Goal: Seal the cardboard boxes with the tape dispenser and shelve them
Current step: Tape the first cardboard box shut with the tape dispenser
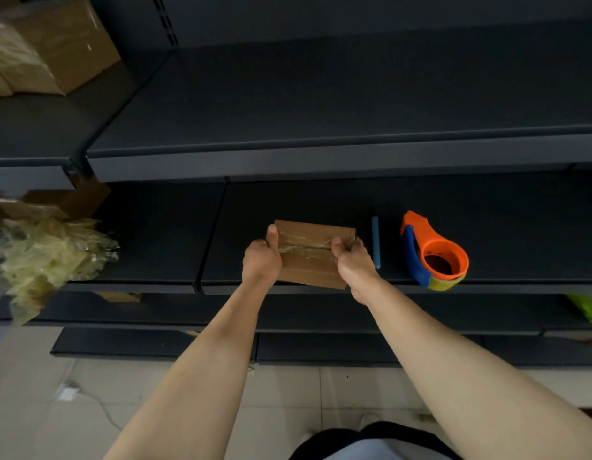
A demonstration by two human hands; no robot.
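A small brown cardboard box point(309, 257) with a strip of clear tape across its top sits near the front edge of a dark shelf point(487, 234). My left hand point(261, 260) grips its left side, thumb lying on top. My right hand point(352, 260) grips its right side, thumb on the tape. An orange and blue tape dispenser point(432, 254) holding a yellowish roll rests on the same shelf to the right. A blue stick-like object point(375, 242) lies between the box and the dispenser.
A wider dark shelf point(321, 104) runs above. Larger cardboard boxes point(46, 44) stand at the upper left. A pile of crumpled clear tape point(46, 257) and cardboard sits at the left. Something green point(588, 307) shows on a lower shelf at right. Tiled floor point(89, 393) lies below.
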